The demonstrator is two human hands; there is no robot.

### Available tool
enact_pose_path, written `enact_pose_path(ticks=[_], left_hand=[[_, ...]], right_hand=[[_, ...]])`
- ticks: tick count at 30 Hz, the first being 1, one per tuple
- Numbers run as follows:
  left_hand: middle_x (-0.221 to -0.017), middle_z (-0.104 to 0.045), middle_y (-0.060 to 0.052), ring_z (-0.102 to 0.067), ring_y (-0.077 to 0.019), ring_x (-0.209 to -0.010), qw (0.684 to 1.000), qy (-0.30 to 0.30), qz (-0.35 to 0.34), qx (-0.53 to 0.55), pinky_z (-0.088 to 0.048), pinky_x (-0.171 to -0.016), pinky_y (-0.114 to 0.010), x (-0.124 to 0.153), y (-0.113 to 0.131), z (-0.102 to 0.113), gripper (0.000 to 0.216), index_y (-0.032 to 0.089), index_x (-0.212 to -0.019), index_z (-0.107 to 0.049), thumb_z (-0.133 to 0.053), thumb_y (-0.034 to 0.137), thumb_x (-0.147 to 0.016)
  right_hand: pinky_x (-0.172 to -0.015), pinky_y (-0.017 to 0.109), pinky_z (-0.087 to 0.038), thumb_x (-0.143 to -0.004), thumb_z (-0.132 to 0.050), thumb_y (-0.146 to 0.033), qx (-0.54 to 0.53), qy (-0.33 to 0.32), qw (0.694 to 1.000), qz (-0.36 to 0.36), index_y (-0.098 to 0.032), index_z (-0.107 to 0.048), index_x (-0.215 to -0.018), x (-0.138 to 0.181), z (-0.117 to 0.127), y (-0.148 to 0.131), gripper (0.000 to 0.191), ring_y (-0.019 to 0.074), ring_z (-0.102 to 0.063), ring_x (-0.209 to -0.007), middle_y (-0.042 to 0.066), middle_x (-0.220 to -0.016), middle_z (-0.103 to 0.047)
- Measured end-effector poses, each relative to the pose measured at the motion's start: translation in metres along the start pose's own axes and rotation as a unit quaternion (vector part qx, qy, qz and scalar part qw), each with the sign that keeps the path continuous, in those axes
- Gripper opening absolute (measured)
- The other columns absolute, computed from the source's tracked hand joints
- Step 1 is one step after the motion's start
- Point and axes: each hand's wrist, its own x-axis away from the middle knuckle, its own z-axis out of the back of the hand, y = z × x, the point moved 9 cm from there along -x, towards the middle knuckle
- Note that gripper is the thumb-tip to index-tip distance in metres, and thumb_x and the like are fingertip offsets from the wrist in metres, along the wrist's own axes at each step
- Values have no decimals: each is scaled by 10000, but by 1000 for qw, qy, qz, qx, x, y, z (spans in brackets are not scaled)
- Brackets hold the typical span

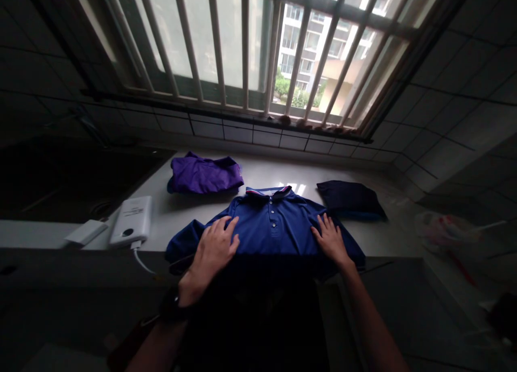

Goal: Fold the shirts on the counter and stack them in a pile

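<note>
A blue polo shirt (262, 226) lies spread on the white counter, its buttoned placket facing up and its striped collar toward the window. The lower part drops over the front edge into shadow. My left hand (216, 245) rests on the shirt's left side, fingers spread and slightly bent. On the right side, near the sleeve, my right hand (330, 240) lies flat with fingers apart. Neither hand grips anything that I can see. Behind the shirt to the left is a folded purple garment (205, 174); to the right is a folded dark navy garment (350, 199).
A white power bank (131, 220) with a cable sits at the counter's left front, beside a smaller white box (86, 232). Farther left is a dark sink (81, 170). A barred window (246, 49) rises behind the counter (274, 170). A plastic bag (440, 229) lies at right.
</note>
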Motion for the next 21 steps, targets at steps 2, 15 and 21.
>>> enact_pose_path(ticks=[2,15,21], left_hand=[[-1474,-544,-226,-507,-403,-1361,998,-12,42,-47,-433,-1082,-534,-14,4,-18,508,161,-1408,-598,-497,349,-947],[-1669,-315,-130,-255,-340,-1546,985,-140,-71,-67,-237,-1229,-476,-94,-13,-67,606,265,-1570,-398,-363,515,-1018],[-1577,-464,-138,-414,-301,-1460,981,-131,-117,-87,-332,-1175,-406,-102,-18,-52,567,212,-1514,-487,-399,436,-1002]], right_hand=[[-1211,549,-257,-1042,-303,-454,0,-10,1000,-24,-163,-370,-1580,-7,5,6,615,318,-268,-1536,167,-1661,-301],[-1224,533,-234,-1040,-383,-405,-62,0,987,150,-204,-463,-1527,-48,11,-126,533,302,-278,-1529,124,-1633,-376],[-1231,602,-145,-1066,-319,-451,-38,-21,992,115,-215,-356,-1586,-82,2,-132,572,297,-199,-1557,114,-1669,-307]])
